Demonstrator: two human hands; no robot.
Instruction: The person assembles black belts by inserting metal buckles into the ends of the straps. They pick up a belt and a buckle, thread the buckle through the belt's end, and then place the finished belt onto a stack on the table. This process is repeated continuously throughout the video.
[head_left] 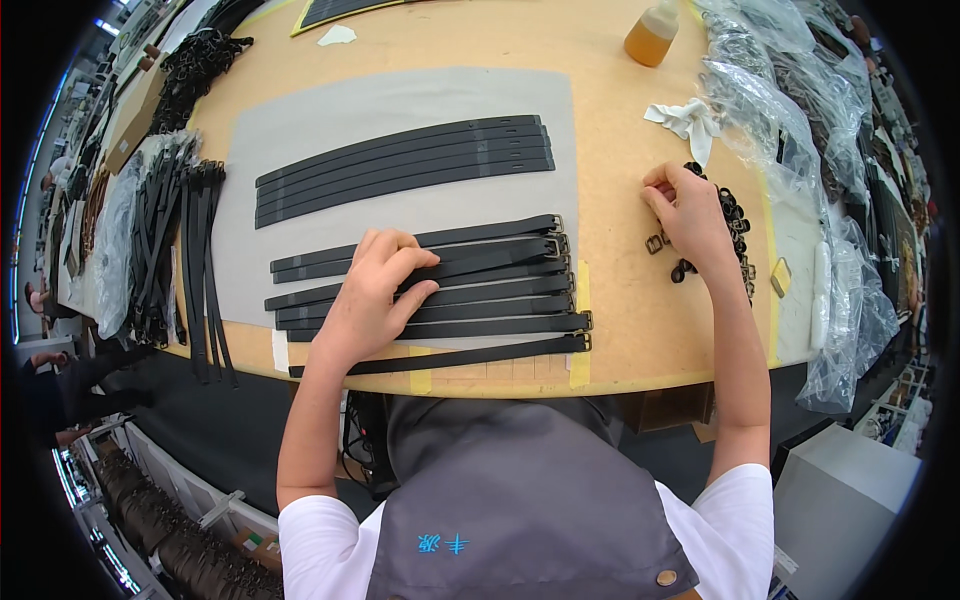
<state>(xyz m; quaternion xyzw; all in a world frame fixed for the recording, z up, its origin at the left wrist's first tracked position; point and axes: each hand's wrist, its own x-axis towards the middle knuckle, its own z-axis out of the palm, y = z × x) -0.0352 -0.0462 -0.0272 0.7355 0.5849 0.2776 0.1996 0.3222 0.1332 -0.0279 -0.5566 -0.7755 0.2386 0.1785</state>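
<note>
Smooth wooden table (620, 300): left hand (375, 290) presses flat black straps (480, 300).

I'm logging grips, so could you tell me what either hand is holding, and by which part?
Left hand lies flat on the black straps, pressing their middles, gripping nothing. Right hand reaches into the buckles; whether its fingers pinch one cannot be told.
</note>
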